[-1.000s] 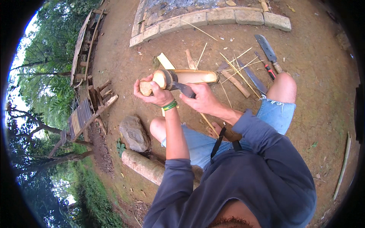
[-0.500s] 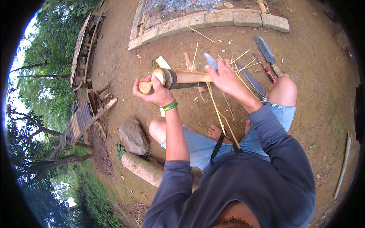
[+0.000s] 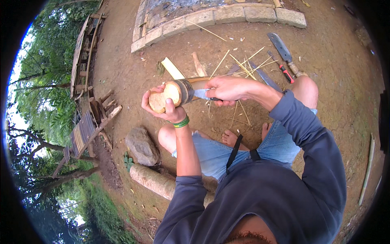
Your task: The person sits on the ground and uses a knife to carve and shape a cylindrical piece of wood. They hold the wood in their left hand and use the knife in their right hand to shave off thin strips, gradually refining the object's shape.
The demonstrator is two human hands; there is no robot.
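My left hand point(image 3: 175, 115) is wrapped round the near end of a carved wooden piece point(image 3: 171, 92) with pale rounded ends. A dark band point(image 3: 187, 90) circles this piece, and a long light-brown wooden part runs on to the right behind my right hand. My right hand point(image 3: 230, 88) is closed on a short knife point(image 3: 201, 94), whose dark handle shows only in part below the fingers. The knife's blade points left, with its tip at the edge of the dark band; whether it touches is hard to see.
Thin pale strips point(image 3: 248, 68) lie beyond my hands. To their right are a saw blade point(image 3: 266, 77), a red-and-black handled tool point(image 3: 286, 74) and a machete point(image 3: 280, 46). A block border point(image 3: 260, 14) stands at the far side, a rock point(image 3: 142, 145) and log point(image 3: 152, 181) at left.
My right hand has swung left and nearer, bringing the knife blade to the dark band. The wooden piece's pale end is turned more into view. The strips trailing toward my lap are gone from there.
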